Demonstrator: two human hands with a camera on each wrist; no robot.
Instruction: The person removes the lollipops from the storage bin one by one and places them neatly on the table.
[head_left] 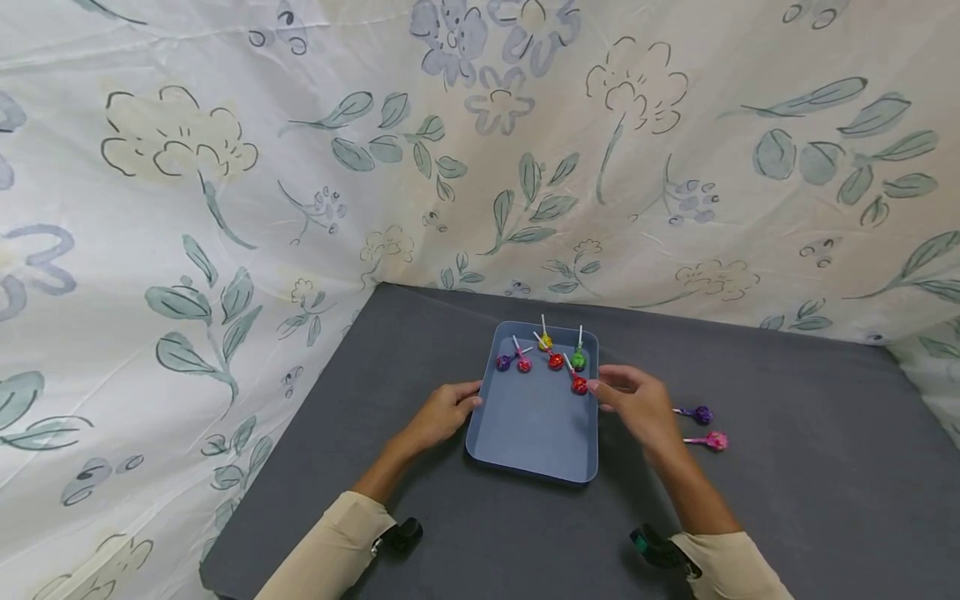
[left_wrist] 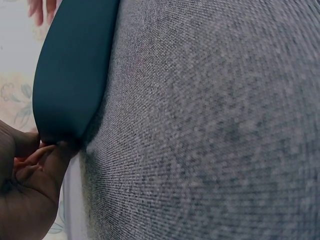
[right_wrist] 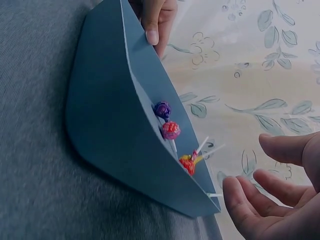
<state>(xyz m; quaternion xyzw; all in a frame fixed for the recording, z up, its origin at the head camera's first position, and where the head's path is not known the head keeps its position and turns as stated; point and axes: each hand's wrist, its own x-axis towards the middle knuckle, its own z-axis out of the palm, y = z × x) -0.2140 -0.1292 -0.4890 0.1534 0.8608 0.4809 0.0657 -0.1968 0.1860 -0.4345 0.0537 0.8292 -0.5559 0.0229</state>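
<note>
A blue-grey tray point(head_left: 536, 433) lies on the table, with several wrapped lollipops near its far end. My left hand point(head_left: 447, 410) pinches the tray's left rim, the thumb on the inner side in the right wrist view. At the right rim is my right hand point(head_left: 637, 404), its thumb and fingers point(right_wrist: 240, 202) apart with nothing between them. Close to its fingertips in the head view lies a red lollipop point(head_left: 579, 385). Another red lollipop point(head_left: 556, 361), a green one point(head_left: 579, 359), a yellow one point(head_left: 545, 342), a pink one point(head_left: 524, 364) and a purple one point(head_left: 503, 362) lie farther up.
Right of the tray, a purple lollipop point(head_left: 702, 414) and a pink lollipop point(head_left: 717, 440) lie on the dark grey table point(head_left: 420, 333), partly behind my right hand. A flower-patterned cloth point(head_left: 480, 208) hangs behind the table and along its left side.
</note>
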